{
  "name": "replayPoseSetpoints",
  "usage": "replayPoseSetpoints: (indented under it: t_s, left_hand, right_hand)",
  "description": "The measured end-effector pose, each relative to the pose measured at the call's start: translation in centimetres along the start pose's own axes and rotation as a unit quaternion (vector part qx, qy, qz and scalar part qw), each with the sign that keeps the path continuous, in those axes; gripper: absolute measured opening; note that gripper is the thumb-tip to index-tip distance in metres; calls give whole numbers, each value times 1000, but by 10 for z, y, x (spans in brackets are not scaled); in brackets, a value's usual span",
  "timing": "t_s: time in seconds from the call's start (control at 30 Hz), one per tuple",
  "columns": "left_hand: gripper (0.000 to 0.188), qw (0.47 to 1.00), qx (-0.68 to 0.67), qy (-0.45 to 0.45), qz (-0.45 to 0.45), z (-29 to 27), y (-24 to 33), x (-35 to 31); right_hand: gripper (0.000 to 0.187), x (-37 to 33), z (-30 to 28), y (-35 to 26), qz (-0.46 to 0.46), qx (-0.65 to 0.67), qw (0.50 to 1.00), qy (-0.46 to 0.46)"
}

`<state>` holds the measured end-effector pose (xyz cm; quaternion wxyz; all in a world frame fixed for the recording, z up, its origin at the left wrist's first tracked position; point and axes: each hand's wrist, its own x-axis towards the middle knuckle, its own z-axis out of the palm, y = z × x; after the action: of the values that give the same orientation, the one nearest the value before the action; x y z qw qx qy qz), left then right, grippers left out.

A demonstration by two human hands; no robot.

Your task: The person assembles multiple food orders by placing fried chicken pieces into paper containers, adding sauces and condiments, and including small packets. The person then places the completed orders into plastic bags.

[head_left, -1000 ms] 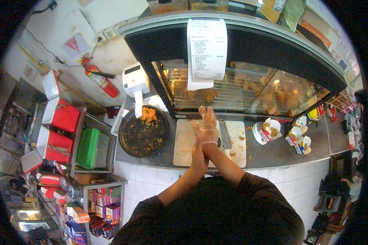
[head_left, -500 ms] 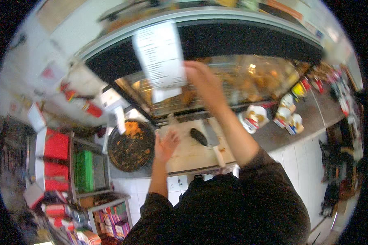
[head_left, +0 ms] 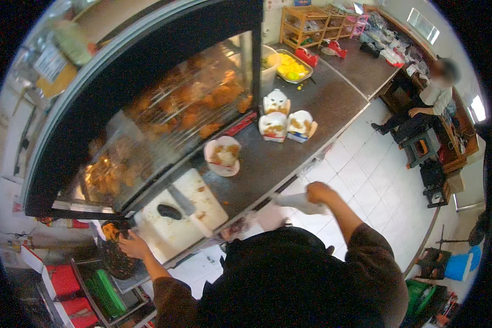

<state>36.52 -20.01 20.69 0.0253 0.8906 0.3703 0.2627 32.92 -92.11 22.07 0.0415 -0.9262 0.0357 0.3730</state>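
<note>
My right hand (head_left: 320,192) is curling its fingers around a blurred, whitish paper slip (head_left: 298,204), which is hanging past the near edge of the worktop (head_left: 333,101), above white floor tiles (head_left: 355,169). In the earlier frame this slip is hanging before the display cabinet (head_left: 136,65); the view is now swinging rightward. My left hand (head_left: 134,245) is spreading open, empty fingers beside the dark round tray (head_left: 115,261); whether they are touching it, I cannot tell. A white board (head_left: 164,235) is carrying a knife (head_left: 181,200) and a black oval object (head_left: 169,212). Three food boxes (head_left: 273,128) are standing beyond. The cabinet is blocking the worktop's far side.
</note>
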Motion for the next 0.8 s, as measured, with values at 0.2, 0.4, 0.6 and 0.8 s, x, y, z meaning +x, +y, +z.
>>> replayPoseSetpoints:
  t_s: [0.2,0.4,0.6,0.8]
  left_hand:
    - [45,835,-500,-225,49,35,176,-115]
    - [59,778,-474,-412,-25,67,344,-133]
    - [58,868,-206,-444,86,106,388,-138]
    - [54,840,-381,-377,86,113,431,-230]
  right_hand:
    - [32,-57,-101,249,11,224,910,348]
    - [39,101,-175,352,-31,447,732,513]
    - [58,253,-137,403,210,324,813,437]
    - [49,251,-191,291,-52,264,756,597]
